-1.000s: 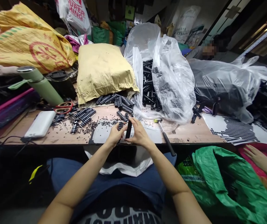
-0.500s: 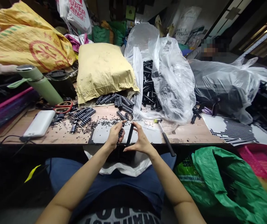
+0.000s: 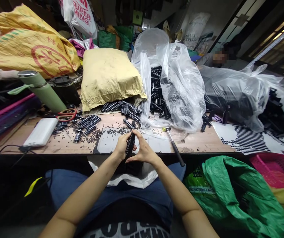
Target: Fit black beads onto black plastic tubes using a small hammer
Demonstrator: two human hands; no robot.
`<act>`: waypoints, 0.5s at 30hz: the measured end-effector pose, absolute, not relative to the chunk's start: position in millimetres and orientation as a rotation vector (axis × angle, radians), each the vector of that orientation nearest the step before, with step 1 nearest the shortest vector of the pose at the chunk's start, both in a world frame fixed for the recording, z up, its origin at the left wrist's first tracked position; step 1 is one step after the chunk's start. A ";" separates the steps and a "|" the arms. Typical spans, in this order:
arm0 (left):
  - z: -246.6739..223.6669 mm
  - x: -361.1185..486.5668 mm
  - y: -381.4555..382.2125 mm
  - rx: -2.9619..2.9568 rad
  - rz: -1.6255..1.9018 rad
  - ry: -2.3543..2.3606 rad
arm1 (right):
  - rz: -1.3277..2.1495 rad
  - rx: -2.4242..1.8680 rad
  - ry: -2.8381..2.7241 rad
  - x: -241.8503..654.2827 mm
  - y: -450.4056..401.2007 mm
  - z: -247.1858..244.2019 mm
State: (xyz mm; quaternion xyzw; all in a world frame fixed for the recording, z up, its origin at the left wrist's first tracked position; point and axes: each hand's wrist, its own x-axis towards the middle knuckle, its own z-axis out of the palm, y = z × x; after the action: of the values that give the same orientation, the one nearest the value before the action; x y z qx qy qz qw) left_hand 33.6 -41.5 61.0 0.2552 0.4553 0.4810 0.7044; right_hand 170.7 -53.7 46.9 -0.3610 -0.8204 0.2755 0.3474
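My left hand point(image 3: 120, 146) is closed around a slim black rod with pale rings or dots point(image 3: 128, 145), partly covered by the fingers. Thumb and fingertips of my right hand point(image 3: 144, 150) grip a narrow black bar point(image 3: 132, 144) by its two ends. Rod and bar lie side by side; whether they touch I cannot tell. Beneath both hands a white sheet point(image 3: 157, 142) lies at the table's front edge. Small dark rings point(image 3: 107, 131) are scattered behind it, and ringed black rods point(image 3: 88, 125) lie in a pile to the left.
A hammer point(image 3: 174, 147) hangs partly over the table edge. Behind stand a yellow sack point(image 3: 112, 74) and a clear bag point(image 3: 185, 89) with black parts. Scissors point(image 3: 67, 114), a white power bank point(image 3: 41, 132) and a green flask point(image 3: 46, 94) are left; a green sack point(image 3: 213, 172) is lower right.
My right hand has moved left with the black bar, up against my left hand. Bar and ringed rod, apart before, now overlap in view. The camera view has shifted slightly.
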 end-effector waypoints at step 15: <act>2.6 39.3 -40.1 1.864 1.020 1.365 | 0.495 -1.354 -1.997 165.9 -52.5 -5.1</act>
State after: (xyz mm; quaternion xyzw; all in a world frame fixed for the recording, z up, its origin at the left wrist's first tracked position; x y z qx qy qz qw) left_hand 39.3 -40.1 2.6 0.7034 0.5150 0.3849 0.3031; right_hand 165.9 -52.5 -5.1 -0.5185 -0.7646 0.1895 0.3327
